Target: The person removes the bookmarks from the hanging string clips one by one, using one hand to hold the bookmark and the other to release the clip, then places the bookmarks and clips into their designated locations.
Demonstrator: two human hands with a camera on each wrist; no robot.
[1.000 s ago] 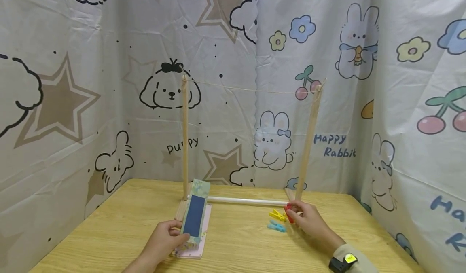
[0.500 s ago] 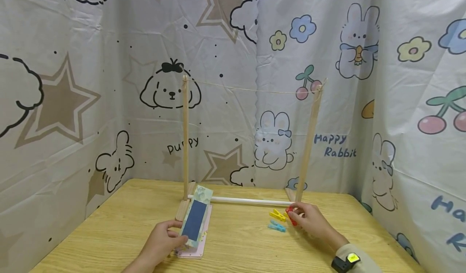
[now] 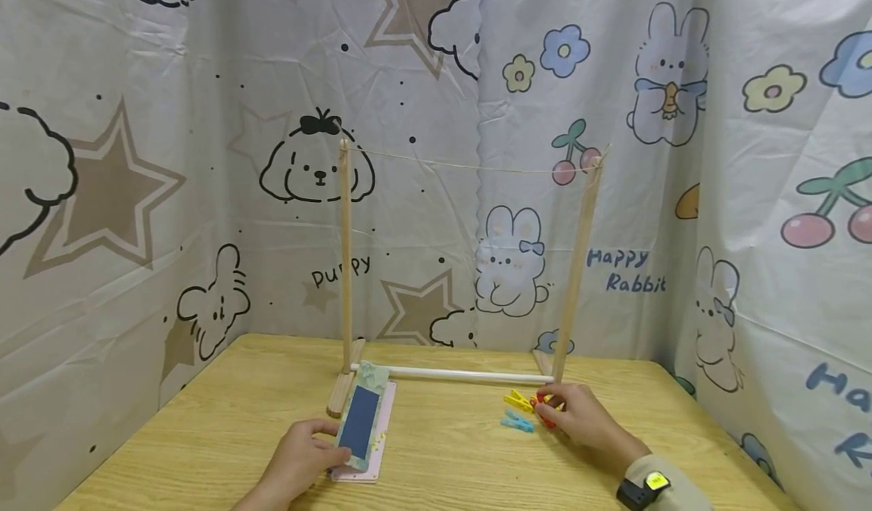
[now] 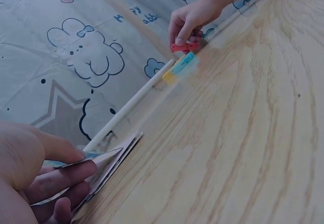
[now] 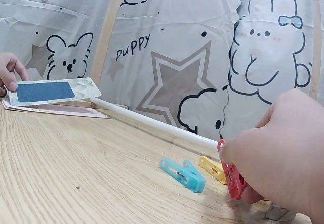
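Observation:
My left hand pinches the near end of a long card with a pale green patterned border and a dark blue panel. In the right wrist view that card slopes just above a pink card on the table. My right hand holds a red clothes peg between thumb and fingers, close over the tabletop. A yellow clothes peg and a light blue clothes peg lie left of it. Part of the yellow peg is hidden behind the red one in the right wrist view.
Behind the hands stands a wooden frame with a left post and a right post. A thin string sags between their tops, and a white rod joins their bases. Printed curtains surround the wooden table.
The blue-panelled card has come down and a little nearer in my left hand. My right hand has shifted the red peg slightly towards me.

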